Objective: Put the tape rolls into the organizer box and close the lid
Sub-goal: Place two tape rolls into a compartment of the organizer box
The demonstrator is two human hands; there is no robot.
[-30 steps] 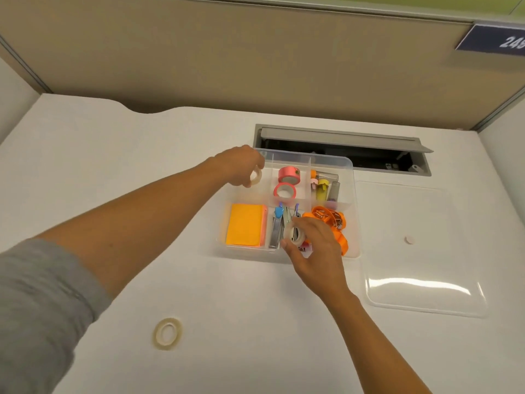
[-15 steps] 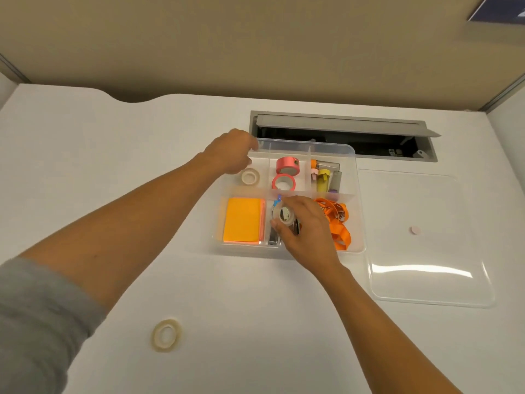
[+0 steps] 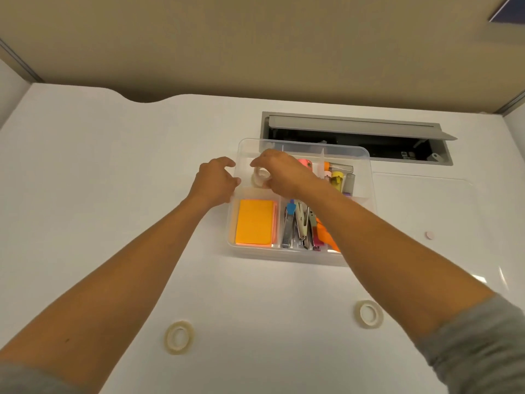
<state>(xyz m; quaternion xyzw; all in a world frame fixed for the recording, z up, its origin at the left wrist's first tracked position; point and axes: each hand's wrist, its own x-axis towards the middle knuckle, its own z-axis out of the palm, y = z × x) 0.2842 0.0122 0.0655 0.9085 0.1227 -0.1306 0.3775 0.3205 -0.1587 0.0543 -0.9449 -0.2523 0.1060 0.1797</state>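
The clear organizer box (image 3: 366, 166) stands open in the middle of the white desk. My right hand (image 3: 287, 173) reaches over its back left compartment, shut on a clear tape roll (image 3: 260, 177) held low in that compartment. My left hand (image 3: 214, 182) hovers just outside the box's left wall, fingers apart and holding nothing. A pink tape roll (image 3: 306, 162) shows partly behind my right hand. Two more clear tape rolls lie on the desk near me, one front left (image 3: 179, 336) and one front right (image 3: 368, 314). The clear lid (image 3: 426, 211) lies flat to the right of the box.
The box also holds orange sticky notes (image 3: 255, 226), staplers (image 3: 298, 227), orange clips and small bottles (image 3: 338, 179). An open cable hatch (image 3: 355, 129) sits in the desk right behind the box. A beige partition closes off the back.
My right hand carried the clear roll from the front middle compartment to the back left one. My left hand let go of its roll and drew back outside the left wall.
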